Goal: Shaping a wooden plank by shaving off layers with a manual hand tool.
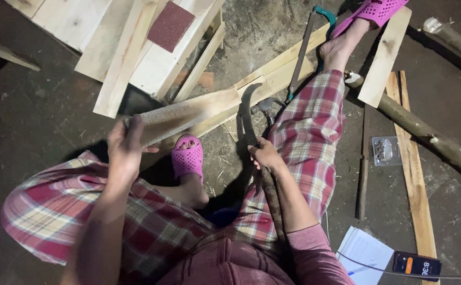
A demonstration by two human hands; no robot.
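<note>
We're sitting on the dirt floor [35, 121] here, legs out in plaid trousers, pink slippers on. Our left hand [126, 146] is wrapping its fingers tight around the near end of a pale wooden board [188, 113], thumb over the top, and the board is running up and away to the right of that hand, its far end sitting just above the hooked blade.

Our right hand [265, 154] is closing around the rough wooden handle of a curved chopping knife [249, 119]. The handle is trailing back under the forearm towards us, and the dark blade is arcing up from the hand so its tip is nearly meeting the board's far end. Can't tell if they're actually touching.

Between the two hands, one pink slipper [187, 156] is resting on the floor. Further out past the right hand, a saw [304, 47] with a teal handle is lying across some planks. Off to the right of the right hand we're seeing a clear box of nails [385, 150], a long branch [431, 138], a sheet of paper [363, 252] and a phone [416, 264]. Up beyond the left hand, a piece of sandpaper [171, 25] is lying on stacked boards.
</note>
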